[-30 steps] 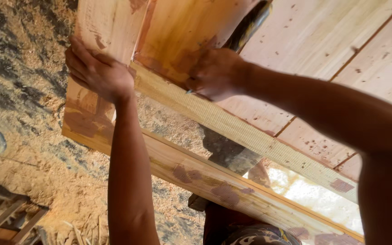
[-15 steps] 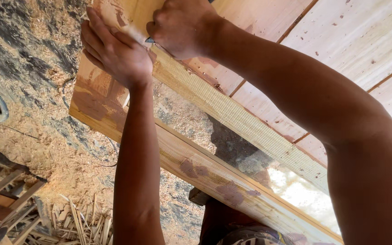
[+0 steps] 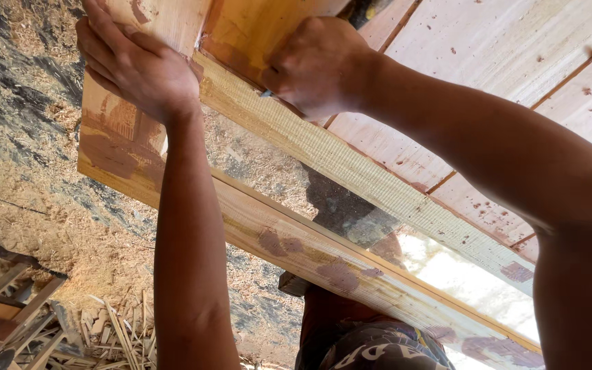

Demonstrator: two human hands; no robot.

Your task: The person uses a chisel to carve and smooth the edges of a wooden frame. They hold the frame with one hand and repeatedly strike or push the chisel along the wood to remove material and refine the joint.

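Overhead, the left hand [image 3: 138, 65] lies flat on a wooden frame [image 3: 268, 233], seemingly steadying it, while the right hand [image 3: 316, 65] stays fisted around a small blue-tipped tool [image 3: 266, 93] at the rail [image 3: 351, 168], above sawdust-strewn ground [image 3: 29, 199]

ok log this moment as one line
left hand flat on wood frame | right hand fisted on rail, small blue tip showing | sawdust floor

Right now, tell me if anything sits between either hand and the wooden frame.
Nothing visible does. The left hand lies flat on the wooden frame. The right hand is fisted against its upper rail, a small blue tip showing under the fist.
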